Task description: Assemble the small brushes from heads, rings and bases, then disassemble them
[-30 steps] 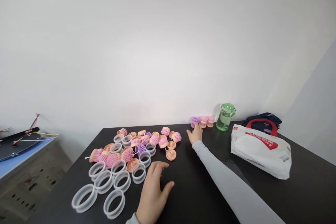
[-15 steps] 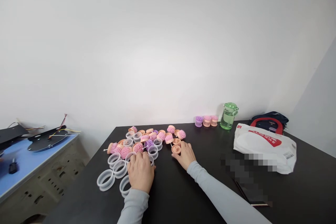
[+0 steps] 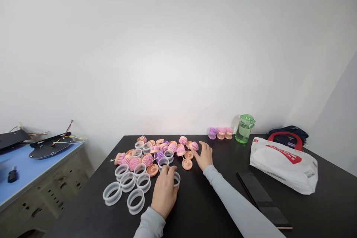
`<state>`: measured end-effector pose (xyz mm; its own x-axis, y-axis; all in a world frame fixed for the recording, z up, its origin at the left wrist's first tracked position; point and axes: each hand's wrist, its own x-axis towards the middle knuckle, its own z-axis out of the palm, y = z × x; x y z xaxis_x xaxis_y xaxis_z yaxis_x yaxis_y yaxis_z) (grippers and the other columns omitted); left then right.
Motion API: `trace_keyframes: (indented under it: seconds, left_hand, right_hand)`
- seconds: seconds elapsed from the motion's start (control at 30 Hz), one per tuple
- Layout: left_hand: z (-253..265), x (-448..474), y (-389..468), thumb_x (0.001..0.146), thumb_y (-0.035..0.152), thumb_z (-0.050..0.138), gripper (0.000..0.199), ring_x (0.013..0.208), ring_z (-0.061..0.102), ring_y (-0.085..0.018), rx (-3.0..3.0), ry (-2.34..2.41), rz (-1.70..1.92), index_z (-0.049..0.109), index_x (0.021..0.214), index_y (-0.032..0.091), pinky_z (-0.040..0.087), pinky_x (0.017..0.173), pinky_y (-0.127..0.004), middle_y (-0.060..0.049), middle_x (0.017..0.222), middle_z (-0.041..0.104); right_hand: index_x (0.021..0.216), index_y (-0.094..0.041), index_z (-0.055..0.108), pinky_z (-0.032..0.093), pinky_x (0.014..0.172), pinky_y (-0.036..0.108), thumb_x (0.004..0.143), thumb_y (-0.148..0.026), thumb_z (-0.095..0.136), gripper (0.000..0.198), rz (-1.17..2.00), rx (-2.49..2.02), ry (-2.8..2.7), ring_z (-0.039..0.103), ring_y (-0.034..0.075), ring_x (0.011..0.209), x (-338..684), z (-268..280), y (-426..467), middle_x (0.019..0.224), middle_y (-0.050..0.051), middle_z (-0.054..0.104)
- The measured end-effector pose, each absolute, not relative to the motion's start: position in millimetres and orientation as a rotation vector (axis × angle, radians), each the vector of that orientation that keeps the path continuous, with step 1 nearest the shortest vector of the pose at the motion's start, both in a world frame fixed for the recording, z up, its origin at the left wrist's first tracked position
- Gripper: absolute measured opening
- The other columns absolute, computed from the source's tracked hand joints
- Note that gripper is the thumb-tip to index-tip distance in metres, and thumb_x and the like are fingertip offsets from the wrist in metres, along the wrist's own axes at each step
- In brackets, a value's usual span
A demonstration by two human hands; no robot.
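My left hand [image 3: 165, 192] is closed on the rim of a clear plastic ring [image 3: 177, 179] at the near side of the pile. Other clear rings [image 3: 135, 201] lie to its left, and an orange round cap [image 3: 152, 170] sits just beyond it. My right hand [image 3: 204, 156] has its thumb and fingers apart, at the right side of a pink-bristled scalp brush head [image 3: 193, 146]. Two more orange caps, one of them this cap [image 3: 187, 164], lie beside that hand. Pink brush heads [image 3: 134, 163] and a purple one [image 3: 159, 155] are heaped behind the rings.
Along the wall stand a purple brush [image 3: 212, 133] and two pink brushes [image 3: 221, 133], then a green bottle [image 3: 245, 129]. A white bag [image 3: 281, 167] and a dark phone-like slab [image 3: 262, 197] lie on the right. At left is a blue-topped bench [image 3: 25, 178] with black plates.
My left hand has shifted right with a ring, uncovering a ring and an orange cap. My right hand has moved from an orange cap toward the pink brush head.
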<state>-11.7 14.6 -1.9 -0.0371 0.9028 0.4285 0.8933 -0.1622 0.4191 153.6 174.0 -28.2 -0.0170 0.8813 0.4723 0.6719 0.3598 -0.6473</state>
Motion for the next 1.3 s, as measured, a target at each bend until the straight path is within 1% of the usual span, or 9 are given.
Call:
trace_keyframes:
  seconds: [0.07,0.17,0.23,0.4,0.67,0.77,0.9,1.07,1.3]
  left_hand:
    - [-3.1,-11.1,15.3,0.063,-0.003,0.055,0.058,0.105,0.061,-0.024,2.121,1.957,1.033,0.053,0.116,0.021,0.050,0.090,-0.035,-0.008,0.113,0.058]
    - [-2.3,-12.7,16.7,0.060,-0.003,0.056,0.053,0.104,0.063,-0.025,2.051,1.874,1.085,0.055,0.107,0.022,0.051,0.090,-0.038,-0.007,0.110,0.061]
    - [-1.9,-14.2,17.9,0.058,-0.003,0.056,0.049,0.105,0.062,-0.027,2.011,1.828,1.118,0.056,0.101,0.022,0.050,0.092,-0.041,-0.007,0.109,0.063]
    - [-0.8,-14.7,19.5,0.061,0.002,0.059,0.046,0.107,0.061,-0.030,1.901,1.741,1.201,0.059,0.103,0.021,0.046,0.095,-0.048,-0.009,0.108,0.065]
    - [3.7,-5.8,17.9,0.064,0.010,0.067,0.048,0.103,0.061,-0.026,1.730,1.542,1.283,0.061,0.110,0.024,0.049,0.091,-0.042,-0.006,0.109,0.064]
    - [-2.7,-1.1,19.7,0.062,0.008,0.070,0.054,0.103,0.062,-0.026,1.654,1.485,1.307,0.056,0.111,0.022,0.049,0.091,-0.041,-0.006,0.108,0.066]
    - [-5.5,2.5,21.2,0.062,0.010,0.073,0.041,0.095,0.065,-0.026,1.598,1.421,1.309,0.057,0.098,0.020,0.050,0.087,-0.040,-0.006,0.099,0.069]
    - [2.2,3.2,18.0,0.061,0.008,0.074,0.040,0.094,0.065,-0.025,1.573,1.323,1.305,0.062,0.097,0.020,0.049,0.086,-0.037,-0.005,0.099,0.070]
    - [3.7,1.9,18.3,0.059,0.010,0.079,0.042,0.093,0.064,-0.025,1.463,1.233,1.360,0.063,0.096,0.019,0.048,0.083,-0.035,-0.005,0.096,0.070]
  right_hand:
    - [0.120,-0.012,0.054,0.038,0.101,0.052,0.084,-0.033,0.065,0.044,0.358,-1.439,-1.703,0.052,0.035,0.119,153.5,-28.2,190.4,0.123,0.018,0.058]
    - [0.117,-0.014,0.058,0.046,0.094,0.049,0.089,-0.034,0.064,0.035,0.450,-1.486,-1.657,0.060,0.028,0.106,149.2,-31.2,205.3,0.116,0.011,0.063]
    - [0.116,-0.016,0.059,0.050,0.091,0.046,0.094,-0.034,0.060,0.028,0.497,-1.481,-1.630,0.062,0.023,0.103,146.0,-33.3,208.6,0.117,0.008,0.063]
    - [0.113,-0.016,0.061,0.053,0.086,0.042,0.095,-0.031,0.059,0.023,0.635,-1.388,-1.499,0.064,0.021,0.099,146.1,-33.5,203.9,0.115,0.007,0.063]
    - [0.111,-0.018,0.056,0.056,0.070,0.034,0.083,-0.050,0.065,0.044,0.981,-0.936,-1.410,0.067,0.023,0.087,162.9,-16.1,132.9,0.100,0.008,0.070]
    - [0.107,-0.019,0.059,0.056,0.076,0.035,0.080,-0.047,0.070,0.041,1.086,-0.781,-1.491,0.068,0.024,0.088,171.2,-7.8,94.6,0.098,0.007,0.071]
    - [0.109,-0.021,0.058,0.054,0.085,0.036,0.082,-0.034,0.071,0.033,1.134,-0.641,-1.634,0.067,0.024,0.098,175.3,-4.3,66.6,0.106,0.007,0.068]
    - [0.112,-0.020,0.057,0.054,0.086,0.036,0.080,-0.025,0.069,0.034,1.058,-0.666,-1.731,0.066,0.024,0.098,171.2,-10.0,63.8,0.108,0.008,0.066]
    - [0.121,-0.021,0.054,0.052,0.091,0.038,0.082,-0.026,0.069,0.042,1.154,-0.597,-1.747,0.064,0.026,0.107,172.4,-13.0,65.0,0.116,0.009,0.064]
